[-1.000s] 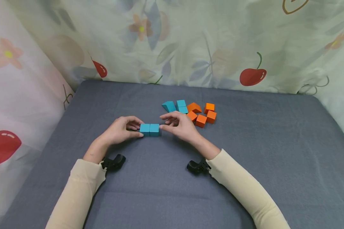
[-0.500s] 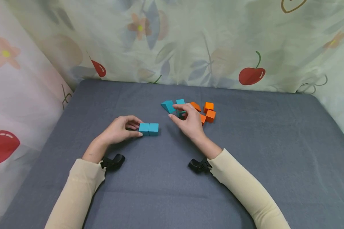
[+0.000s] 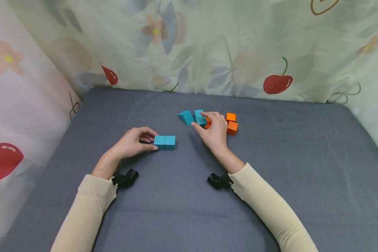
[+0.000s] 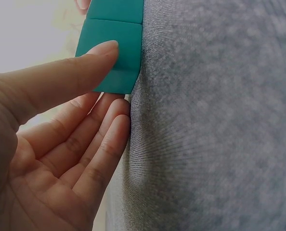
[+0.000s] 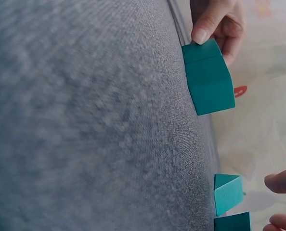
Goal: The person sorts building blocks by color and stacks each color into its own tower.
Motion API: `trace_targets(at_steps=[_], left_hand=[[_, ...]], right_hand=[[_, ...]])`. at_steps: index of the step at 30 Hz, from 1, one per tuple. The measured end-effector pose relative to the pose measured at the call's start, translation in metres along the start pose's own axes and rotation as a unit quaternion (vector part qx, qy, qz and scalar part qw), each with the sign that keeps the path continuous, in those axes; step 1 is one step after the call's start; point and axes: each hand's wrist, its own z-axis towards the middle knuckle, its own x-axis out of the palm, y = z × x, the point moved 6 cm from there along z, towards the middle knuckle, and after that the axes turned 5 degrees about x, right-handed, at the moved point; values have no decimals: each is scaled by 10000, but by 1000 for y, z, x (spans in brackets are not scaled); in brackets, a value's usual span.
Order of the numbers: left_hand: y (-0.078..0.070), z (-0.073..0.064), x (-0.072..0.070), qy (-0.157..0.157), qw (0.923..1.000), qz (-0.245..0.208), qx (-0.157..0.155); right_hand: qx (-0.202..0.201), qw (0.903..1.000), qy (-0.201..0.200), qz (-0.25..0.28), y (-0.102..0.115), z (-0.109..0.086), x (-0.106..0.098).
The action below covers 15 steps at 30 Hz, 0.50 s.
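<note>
Two blue cubes stand side by side on the cloth in front of me: a left cube [image 3: 159,141] and a right cube [image 3: 170,141]. My left hand [image 3: 133,143] pinches the left one, its thumb [image 4: 102,55] on the near face and the fingers behind. Farther back and to the right, my right hand [image 3: 215,132] is over the loose blocks, thumb and index finger spread apart. Just left of its fingertips are two more blue cubes [image 3: 201,121] and a blue triangular block [image 3: 186,117]. This hand partly covers the orange blocks.
Two orange cubes show right of my right hand, the front one [image 3: 232,128] close to its knuckles. Grey cloth [image 3: 176,210] covers the table, with a patterned curtain [image 3: 239,52] along the back and left. A black wrist camera [image 3: 218,181] sits at each cuff.
My right hand has left the right end of the blue pair and moved back and right over the loose blocks. My left hand stays on the left cube.
</note>
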Motion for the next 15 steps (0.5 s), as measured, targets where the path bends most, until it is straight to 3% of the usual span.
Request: trace_targets(at_steps=[15], left_hand=[[0,0,1,-19,10000,-13,33]], right_hand=[[451,9968,40,-658,-15,6,2]])
